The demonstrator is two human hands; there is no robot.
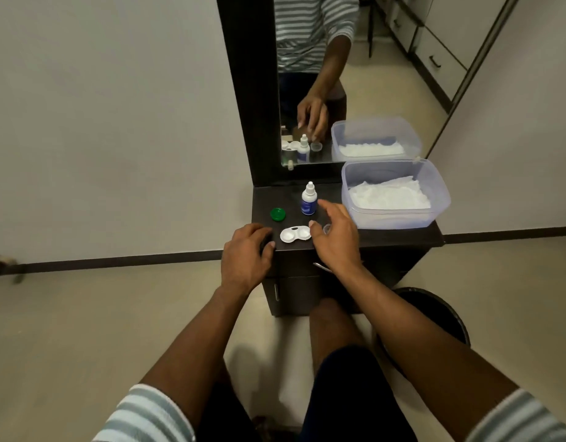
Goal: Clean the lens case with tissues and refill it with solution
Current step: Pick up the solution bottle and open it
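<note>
- Two hands worked over the dark cabinet top (402, 237) in the single head view, with the white lens case (295, 234) as the landmark between them.
- Left of the case, the left hand (246, 253) lay curled on the cabinet edge, holding nothing visible.
- Right of the case, the right hand (334, 237) hovered with loosely spread fingers (326, 207); a small clear cap (327, 228) sat under it, grip unclear.
- Behind the case stood the solution bottle (308, 199), smooth white plastic with a blue label; a green ribbed lid (277, 214) lay behind-left.
- Far right of the case, the translucent tub (441, 199) held crumpled white tissues (390, 196).
- Judgement: take one tissue first and steady the light, shallow case while wiping both wells.
</note>
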